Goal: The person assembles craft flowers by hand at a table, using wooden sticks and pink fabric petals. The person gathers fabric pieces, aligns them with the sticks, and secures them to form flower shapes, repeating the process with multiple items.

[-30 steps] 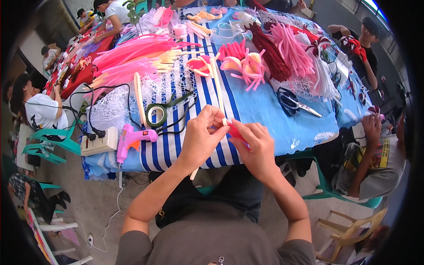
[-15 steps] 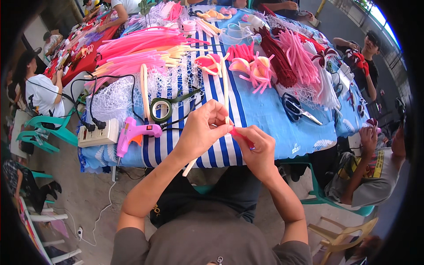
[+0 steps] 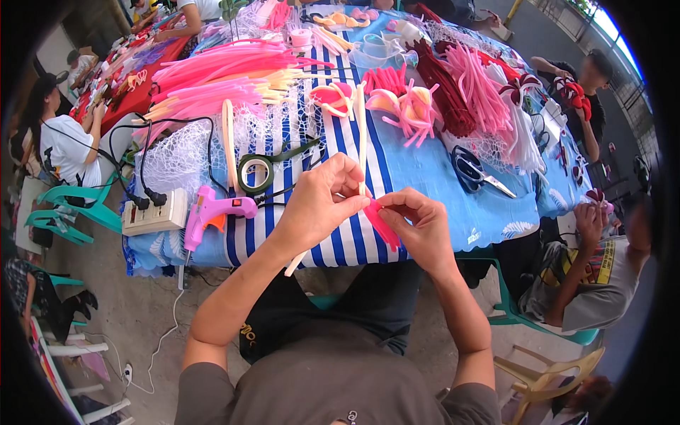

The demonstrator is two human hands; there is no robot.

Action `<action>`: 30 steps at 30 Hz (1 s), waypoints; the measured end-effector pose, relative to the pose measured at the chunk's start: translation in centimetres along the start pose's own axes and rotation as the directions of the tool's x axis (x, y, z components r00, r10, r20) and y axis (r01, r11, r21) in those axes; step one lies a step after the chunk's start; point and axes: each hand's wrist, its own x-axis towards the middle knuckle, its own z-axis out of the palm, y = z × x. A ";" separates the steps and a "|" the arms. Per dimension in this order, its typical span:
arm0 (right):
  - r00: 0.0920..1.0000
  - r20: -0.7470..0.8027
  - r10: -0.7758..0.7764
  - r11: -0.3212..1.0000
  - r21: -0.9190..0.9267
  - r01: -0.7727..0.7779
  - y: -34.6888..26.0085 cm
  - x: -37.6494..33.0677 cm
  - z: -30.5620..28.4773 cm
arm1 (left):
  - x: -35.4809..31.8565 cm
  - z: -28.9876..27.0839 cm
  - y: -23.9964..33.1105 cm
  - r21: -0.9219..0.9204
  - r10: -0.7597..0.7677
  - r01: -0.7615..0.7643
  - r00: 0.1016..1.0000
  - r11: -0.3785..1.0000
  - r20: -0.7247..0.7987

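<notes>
Above the near table edge, my left hand [image 3: 320,204] is closed in a pinch on a cream pipe cleaner [image 3: 363,134] and the upper end of a short bunch of bright pink pipe cleaners [image 3: 381,228]. The cream stem runs up above the fingers, and a cream end sticks out below my left wrist. With thumb and index finger, my right hand [image 3: 423,227] pinches the pink bunch near its top; the loose pink ends hang down between the hands. My fingers hide where pink and cream meet.
Left of my hands are a green tape roll [image 3: 256,175], a pink glue gun [image 3: 212,214] and a power strip [image 3: 156,212]. Farther back lie pink pipe cleaners [image 3: 212,67] and pink-and-peach petal shapes [image 3: 407,110]. Scissors [image 3: 476,170] lie at right. Other people sit around.
My right hand has opened its grip slightly and shifted a little right, so the pink bunch now shows hanging between my hands. My left hand keeps its pinch.
</notes>
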 end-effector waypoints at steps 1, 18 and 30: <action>1.000 0.010 -0.011 1.000 -0.010 0.011 0.0 0.0 -0.1 | 0.0 0.0 0.0 -0.004 0.004 -0.004 1.000 1.000 0.000; 0.974 0.042 0.223 0.935 0.273 -0.226 -0.2 -0.1 0.9 | 0.1 1.0 0.4 0.043 0.089 -0.084 0.983 0.996 -0.161; 0.967 -0.130 0.220 0.869 0.476 -0.134 -0.3 -0.5 4.0 | -1.2 1.0 -0.4 0.108 0.042 -0.011 0.957 0.994 -0.288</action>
